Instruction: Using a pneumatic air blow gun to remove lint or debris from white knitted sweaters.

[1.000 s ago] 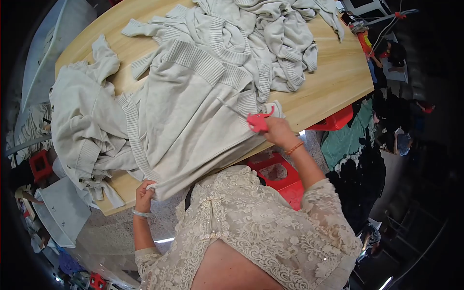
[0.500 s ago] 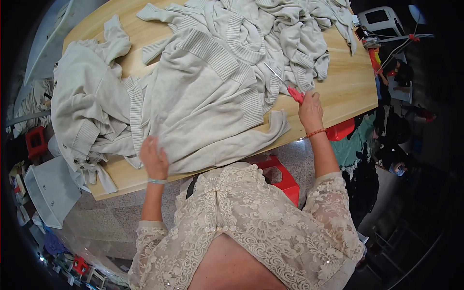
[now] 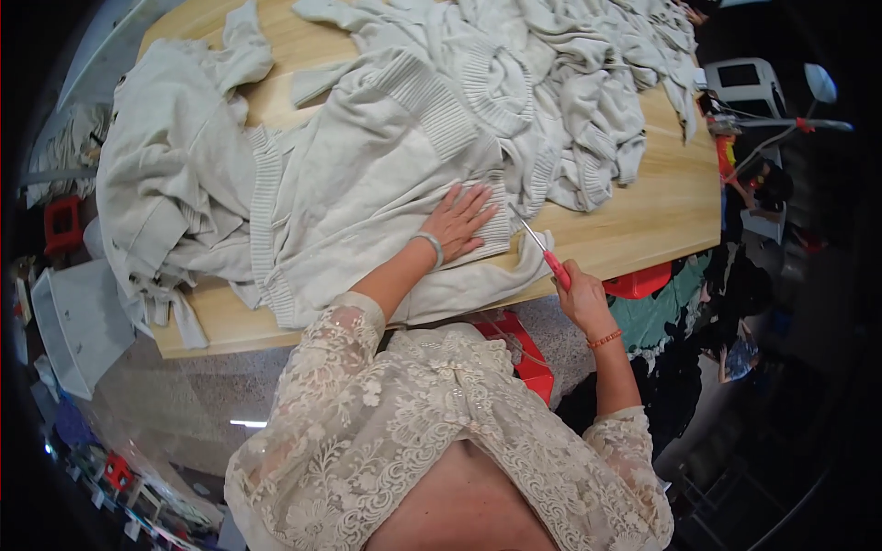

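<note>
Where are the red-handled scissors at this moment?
In the head view, the red-handled scissors are right of centre, held in the right hand at the wooden table's near edge, blades pointing at the pale knitted sweater beside the left hand.

probably a garment workshop: heaps of pale knit sweaters [image 3: 551, 83] cover a long wooden worktable [image 3: 661, 211].
</note>
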`<state>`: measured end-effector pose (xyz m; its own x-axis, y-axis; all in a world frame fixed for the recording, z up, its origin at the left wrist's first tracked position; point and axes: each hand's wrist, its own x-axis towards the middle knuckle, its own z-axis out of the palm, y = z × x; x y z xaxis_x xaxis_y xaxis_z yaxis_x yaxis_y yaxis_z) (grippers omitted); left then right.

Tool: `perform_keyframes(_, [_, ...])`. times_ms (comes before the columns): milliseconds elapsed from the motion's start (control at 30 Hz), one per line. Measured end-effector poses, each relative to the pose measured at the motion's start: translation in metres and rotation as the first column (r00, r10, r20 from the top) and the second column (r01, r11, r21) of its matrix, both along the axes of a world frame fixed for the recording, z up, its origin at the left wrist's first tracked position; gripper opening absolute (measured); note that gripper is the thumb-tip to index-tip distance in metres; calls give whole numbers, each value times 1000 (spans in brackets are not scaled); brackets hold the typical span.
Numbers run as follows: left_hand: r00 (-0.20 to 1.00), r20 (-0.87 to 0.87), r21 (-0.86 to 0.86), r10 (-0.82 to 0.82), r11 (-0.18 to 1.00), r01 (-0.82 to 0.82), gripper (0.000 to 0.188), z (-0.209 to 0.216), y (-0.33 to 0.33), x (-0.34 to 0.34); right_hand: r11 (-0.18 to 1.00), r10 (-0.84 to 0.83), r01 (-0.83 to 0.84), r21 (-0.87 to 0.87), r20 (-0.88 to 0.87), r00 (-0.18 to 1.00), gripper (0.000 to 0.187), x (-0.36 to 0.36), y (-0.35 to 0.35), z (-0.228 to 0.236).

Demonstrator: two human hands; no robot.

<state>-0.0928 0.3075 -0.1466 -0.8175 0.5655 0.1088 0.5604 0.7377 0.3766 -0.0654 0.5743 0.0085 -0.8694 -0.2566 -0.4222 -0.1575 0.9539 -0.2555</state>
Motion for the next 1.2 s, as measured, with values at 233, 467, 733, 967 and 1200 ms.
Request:
perform_keyframes(233, [1000, -21, 129, -4, 992, 7, 71, -8, 2, -1, 951, 289, -269, -151, 126, 949, 20, 3, -88, 5])
perform_keyframes(467, [997, -71, 212, -8, 977, 23, 72, -28, 6, 3, 761, 591, -536, -365, 52, 805, 22, -1, -194, -1])
perform_keyframes(733, [952, 107, 147, 287, 942, -301, 62, 19, -80, 89, 896, 397, -354, -268, 127, 909, 24, -14, -127, 8])
perform_keyframes(967, [762, 102, -57, 639, 768, -637, 67, 14, -189, 175, 862, 489, -445, -244, 166, 856, 21, 2, -144, -4])
perform_keyframes(1200, [645, 422, 551, 637, 385, -741, 63, 5, -200, 188, 716, 669, -558, -419, 183, 721, 23, 23, -235, -6])
